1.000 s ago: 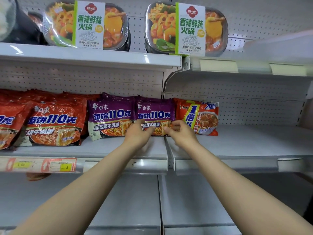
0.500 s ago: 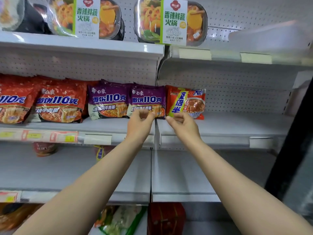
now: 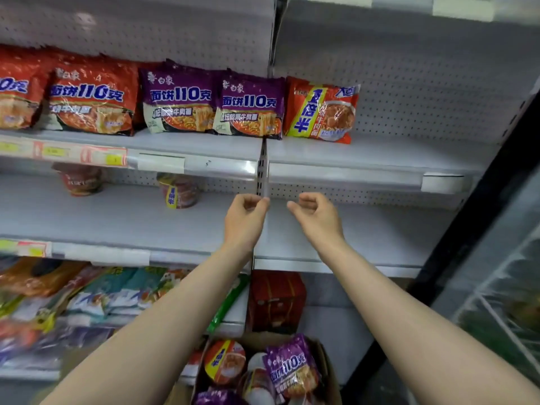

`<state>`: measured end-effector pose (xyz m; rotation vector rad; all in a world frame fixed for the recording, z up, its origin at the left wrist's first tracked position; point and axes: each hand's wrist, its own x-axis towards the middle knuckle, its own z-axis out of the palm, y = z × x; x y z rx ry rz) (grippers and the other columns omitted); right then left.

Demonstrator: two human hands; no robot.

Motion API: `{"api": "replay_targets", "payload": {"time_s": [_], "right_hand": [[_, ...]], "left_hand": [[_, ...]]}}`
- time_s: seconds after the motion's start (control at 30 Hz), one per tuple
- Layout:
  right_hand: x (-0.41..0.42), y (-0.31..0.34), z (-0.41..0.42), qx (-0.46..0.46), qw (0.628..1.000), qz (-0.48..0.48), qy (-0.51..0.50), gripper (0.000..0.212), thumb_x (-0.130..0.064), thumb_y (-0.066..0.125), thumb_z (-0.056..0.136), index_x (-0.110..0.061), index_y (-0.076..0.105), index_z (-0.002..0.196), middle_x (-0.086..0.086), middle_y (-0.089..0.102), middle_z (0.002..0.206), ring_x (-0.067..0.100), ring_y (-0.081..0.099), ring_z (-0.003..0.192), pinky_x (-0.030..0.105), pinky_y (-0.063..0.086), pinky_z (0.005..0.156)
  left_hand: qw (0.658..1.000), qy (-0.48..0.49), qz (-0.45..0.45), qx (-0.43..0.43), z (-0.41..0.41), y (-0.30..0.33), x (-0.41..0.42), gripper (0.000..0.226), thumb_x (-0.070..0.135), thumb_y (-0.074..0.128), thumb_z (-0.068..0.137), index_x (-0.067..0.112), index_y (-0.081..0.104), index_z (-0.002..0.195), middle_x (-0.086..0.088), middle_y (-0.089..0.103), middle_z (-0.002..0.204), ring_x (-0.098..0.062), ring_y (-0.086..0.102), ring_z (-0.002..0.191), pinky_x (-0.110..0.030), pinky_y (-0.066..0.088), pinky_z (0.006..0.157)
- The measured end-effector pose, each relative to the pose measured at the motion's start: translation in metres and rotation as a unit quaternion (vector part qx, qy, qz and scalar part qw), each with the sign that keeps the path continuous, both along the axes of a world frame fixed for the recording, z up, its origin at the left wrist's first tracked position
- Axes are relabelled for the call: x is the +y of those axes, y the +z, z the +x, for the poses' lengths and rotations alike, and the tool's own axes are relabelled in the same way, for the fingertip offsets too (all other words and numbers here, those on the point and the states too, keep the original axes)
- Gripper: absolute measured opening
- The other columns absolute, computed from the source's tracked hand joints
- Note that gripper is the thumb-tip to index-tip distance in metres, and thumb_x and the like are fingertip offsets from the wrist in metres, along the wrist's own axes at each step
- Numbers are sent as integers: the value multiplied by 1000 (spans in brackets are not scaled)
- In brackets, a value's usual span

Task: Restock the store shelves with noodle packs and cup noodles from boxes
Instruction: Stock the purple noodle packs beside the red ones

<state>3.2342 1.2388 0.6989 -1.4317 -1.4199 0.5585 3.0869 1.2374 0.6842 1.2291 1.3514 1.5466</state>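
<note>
Two purple noodle packs [image 3: 249, 108] stand side by side on the upper shelf [image 3: 201, 146], with red packs [image 3: 90, 100] to their left and an orange-red pack [image 3: 321, 111] to their right. My left hand [image 3: 244, 219] and my right hand [image 3: 317, 216] hover in front of the middle shelf, well below those packs, fingers loosely curled and holding nothing. At the bottom a cardboard box [image 3: 327, 363] holds a purple noodle pack [image 3: 292, 366] and cup noodles [image 3: 225, 362].
Two cup noodles [image 3: 178, 191] stand at the back of the middle shelf [image 3: 117, 223]. The lowest shelf carries mixed bags [image 3: 87, 299] and a red carton [image 3: 276, 299]. A dark post [image 3: 467, 229] and a glass-fronted cabinet [image 3: 502, 287] bound the right side.
Both hands let go of the purple pack on the upper shelf and dropped down toward me. The view tilted downward, bringing the lower shelves and the box into sight.
</note>
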Motion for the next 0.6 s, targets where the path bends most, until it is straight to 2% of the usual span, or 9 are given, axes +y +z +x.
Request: {"api": "replay_targets", "payload": {"time_s": [0.13,0.27,0.37,0.43,0.5,0.6], "right_hand": [[-9,-49,4,-4,997,-75,-3,40,-37,73,90,-18,63,124,-4,66,118,6,61,95,30,51,94],[-18,-105,10,-15,990,-139,-16,37,-38,72,90,-19,63,121,-6,66,114,-2,56,82,22,45,81],[-24,-142,17,-14,984,-175,-20,36,-34,73,90,-15,64,120,-2,68,113,-7,55,78,13,44,70],[-27,-166,22,-16,978,-205,-19,37,-33,73,91,-14,63,121,0,68,115,-1,60,86,13,46,74],[-30,-193,28,-10,969,-244,-25,39,-36,72,91,-15,63,123,-1,67,118,9,63,100,21,48,85],[-35,-227,37,-2,954,-296,-47,41,-40,72,91,-16,63,124,-2,67,117,14,63,107,27,48,88]], "left_hand": [[997,-1,-75,1,4,-51,-14,16,40,67,89,26,62,93,0,66,101,-21,63,100,-50,52,96],[990,9,-142,7,5,-107,-27,21,46,67,84,27,63,92,-2,68,102,-27,65,102,-48,52,95],[984,1,-180,16,7,-142,-35,21,43,68,88,24,63,93,-1,68,97,-25,66,97,-48,53,94],[978,-5,-207,23,10,-164,-38,25,46,67,87,22,64,96,0,67,95,-26,66,96,-49,53,93],[971,-14,-238,24,13,-190,-39,28,49,66,86,23,64,96,2,65,95,-25,65,99,-47,53,94],[962,-25,-272,8,17,-217,-41,24,35,66,94,14,64,103,1,64,95,-18,61,94,-35,49,87]]}}
